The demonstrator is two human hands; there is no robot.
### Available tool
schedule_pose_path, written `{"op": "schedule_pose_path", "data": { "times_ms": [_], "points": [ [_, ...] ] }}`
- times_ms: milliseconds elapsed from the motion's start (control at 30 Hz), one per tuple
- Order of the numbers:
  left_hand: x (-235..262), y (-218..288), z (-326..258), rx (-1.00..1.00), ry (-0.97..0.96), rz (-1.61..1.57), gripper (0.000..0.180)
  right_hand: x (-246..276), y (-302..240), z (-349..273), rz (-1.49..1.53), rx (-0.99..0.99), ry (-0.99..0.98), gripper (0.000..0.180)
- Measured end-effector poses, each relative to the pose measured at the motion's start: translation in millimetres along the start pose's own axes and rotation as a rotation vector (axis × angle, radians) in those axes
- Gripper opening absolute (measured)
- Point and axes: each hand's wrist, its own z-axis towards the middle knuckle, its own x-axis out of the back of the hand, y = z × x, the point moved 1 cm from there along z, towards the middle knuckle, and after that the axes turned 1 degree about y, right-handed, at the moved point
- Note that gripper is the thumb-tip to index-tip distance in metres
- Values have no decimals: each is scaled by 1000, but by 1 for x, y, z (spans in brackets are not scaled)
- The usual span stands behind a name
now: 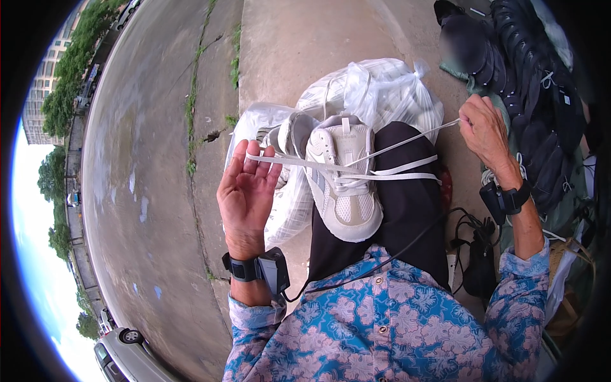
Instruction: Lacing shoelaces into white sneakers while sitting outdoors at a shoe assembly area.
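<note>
The person's two hands are well apart, one to each side of a pale shoe; the left hand is turned palm up with its fingers loosely curled, and a flat white lace crosses those fingers and runs back over the shoe; whether the fingers pinch it cannot be told. The right hand is curled into a fist, back uppermost, clamped on a thinner-looking length of lace that stretches in a straight line up from the shoe; further strands lie across the dark trousers over the right thigh.

The shoe rests sole down on the person's lap, mostly over the left thigh, toe toward the body and tongue pointing away; it is white and light grey, with mesh at the toe. Each wrist wears a black strapped device; a black cable runs over the blue and pink floral shirt.

Beyond the knees, clear plastic bags hold pale things; another pale shoe sits just beside the first; to the right lies a long heap of black shoes; to the left, concrete ground reaches a parked car, trees and a pale building.
</note>
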Motion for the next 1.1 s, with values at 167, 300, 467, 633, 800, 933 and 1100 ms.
{"op": "schedule_pose_path", "data": {
  "times_ms": [167,300,467,633,800,933,1100],
  "points": [
    [4,-9,10,-32,129,56,39,-6,-31,-5,219,21,-18,15],
    [0,-12,12,-37,177,110,39,-23,-101,16,505,235,-60,21],
    [-10,-10,5,-58,157,108,42,-41,-132,26,465,380,-57,15],
    [-1,-9,1,43,-127,61,41,-37,-116,23,369,355,28,8],
    [-12,-39,-8,145,-116,241,40,-21,-41,6,176,77,49,6],
    [-16,-57,-11,146,-33,551,42,-13,21,-19,88,-49,73,7],
    [-22,-63,-9,94,25,752,36,-9,64,-40,65,-166,65,8]
  ]
}}
